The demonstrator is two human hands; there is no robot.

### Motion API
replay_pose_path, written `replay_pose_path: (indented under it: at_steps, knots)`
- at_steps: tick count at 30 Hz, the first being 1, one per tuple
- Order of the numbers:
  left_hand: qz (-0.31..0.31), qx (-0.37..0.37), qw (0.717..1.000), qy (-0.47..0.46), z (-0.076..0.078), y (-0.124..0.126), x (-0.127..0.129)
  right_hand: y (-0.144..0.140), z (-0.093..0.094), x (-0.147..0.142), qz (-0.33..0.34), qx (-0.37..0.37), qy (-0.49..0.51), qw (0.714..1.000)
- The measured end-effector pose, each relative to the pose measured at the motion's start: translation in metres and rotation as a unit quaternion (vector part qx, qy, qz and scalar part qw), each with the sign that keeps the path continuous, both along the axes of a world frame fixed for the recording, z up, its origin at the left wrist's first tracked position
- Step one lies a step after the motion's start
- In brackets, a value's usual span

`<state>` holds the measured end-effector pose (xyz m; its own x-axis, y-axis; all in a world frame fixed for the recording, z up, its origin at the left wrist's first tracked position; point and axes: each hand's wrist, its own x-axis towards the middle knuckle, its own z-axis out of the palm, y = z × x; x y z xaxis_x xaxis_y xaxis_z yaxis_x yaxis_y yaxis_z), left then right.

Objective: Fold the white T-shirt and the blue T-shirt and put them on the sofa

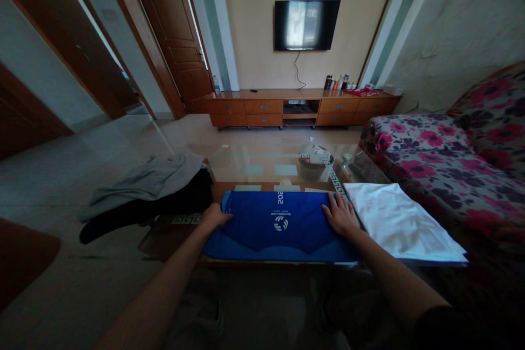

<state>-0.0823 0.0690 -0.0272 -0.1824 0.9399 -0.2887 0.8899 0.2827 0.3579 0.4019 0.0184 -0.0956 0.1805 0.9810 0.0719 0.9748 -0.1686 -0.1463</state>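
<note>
A folded blue shirt (254,232) with a white round logo and lettering lies flat on the glass-topped table in front of me. At its left edge, my left hand (214,217) is closed, with the fingers curled at the border and the thumb over the fabric. My right hand (341,216) rests flat near the shirt's right edge, fingers spread and holding nothing. Just right of that hand lies a folded white garment (402,224). To the left, a grey garment (151,175) is piled over a black garment (164,210), partly hanging past the table.
The glass table (229,154) has a patterned border. A bag-lined bin (314,158) and a glass jar (346,159) show at its far right. A flowered sofa (435,175) stands on the right. Across the room is a wooden TV cabinet (262,106) below a television (307,24).
</note>
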Motion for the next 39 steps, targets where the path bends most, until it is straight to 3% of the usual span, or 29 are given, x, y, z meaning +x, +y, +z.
replay_pose_path:
  at_steps: [6,15,20,23,25,27,29,31,33,34,36,39]
  knots:
    - [0.009,-0.013,1.000,-0.022,-0.004,0.005,-0.005,0.001,0.000,0.000,0.003,-0.003,-0.006,1.000]
    - [0.055,-0.046,0.982,-0.175,0.002,0.004,-0.006,0.000,0.002,0.002,0.003,-0.006,0.004,1.000]
    - [0.047,0.001,0.974,-0.223,0.010,0.008,0.007,0.001,0.030,-0.017,0.014,0.055,0.026,0.998]
    - [0.019,0.009,0.957,-0.289,0.018,0.003,0.031,0.005,0.054,-0.051,0.082,0.111,0.125,0.982]
    - [-0.006,0.004,0.938,-0.345,0.025,-0.004,0.050,0.009,0.066,-0.084,0.151,0.105,0.250,0.951]
    - [-0.031,0.003,0.928,-0.372,0.031,-0.012,0.071,0.011,0.074,-0.120,0.171,0.046,0.406,0.897]
    - [-0.061,0.011,0.919,-0.389,0.035,-0.020,0.091,0.012,0.078,-0.152,0.132,-0.040,0.576,0.806]
    - [-0.090,0.024,0.908,-0.408,0.036,-0.026,0.108,0.010,0.081,-0.176,0.052,-0.137,0.705,0.693]
    - [-0.109,0.023,0.897,-0.429,0.035,-0.032,0.124,0.008,0.086,-0.189,0.005,-0.218,0.775,0.593]
    - [-0.113,0.012,0.890,-0.441,0.034,-0.035,0.131,0.007,0.088,-0.193,-0.001,-0.244,0.793,0.558]
    - [-0.117,-0.026,0.872,-0.474,0.033,-0.040,0.142,0.007,0.092,-0.194,0.003,-0.268,0.812,0.518]
    - [-0.095,-0.050,0.854,-0.509,0.038,-0.048,0.151,0.009,0.096,-0.189,-0.003,-0.293,0.805,0.516]
